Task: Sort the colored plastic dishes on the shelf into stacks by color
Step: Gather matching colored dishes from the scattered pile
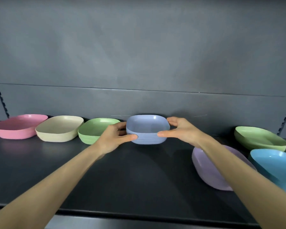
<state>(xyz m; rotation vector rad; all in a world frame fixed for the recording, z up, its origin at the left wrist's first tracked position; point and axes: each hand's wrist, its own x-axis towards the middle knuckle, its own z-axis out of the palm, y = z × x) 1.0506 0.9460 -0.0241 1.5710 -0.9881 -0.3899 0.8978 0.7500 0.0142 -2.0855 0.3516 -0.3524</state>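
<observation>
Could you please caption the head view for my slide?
Left hand and right hand grip a blue square plastic dish stack at a dark shelf.

Pink stack (18, 127), cream stack (59, 128), green stack (92, 131), periwinkle stack (147, 129), dark shelf (122, 171).

There is one view, from the person's head. It faces the shelf (135, 176) square on and tilts a little downward, so the grey back panel (139, 47) fills the upper half and the shelf's front lip runs along the bottom. It is close, within arm's reach. The forearms stretch from the lower corners, and the left hand (116, 138) and right hand (182, 131) grip a stack (148, 128) near the middle. The wide lens stretches the blue dish (271, 164) at the right edge.
</observation>
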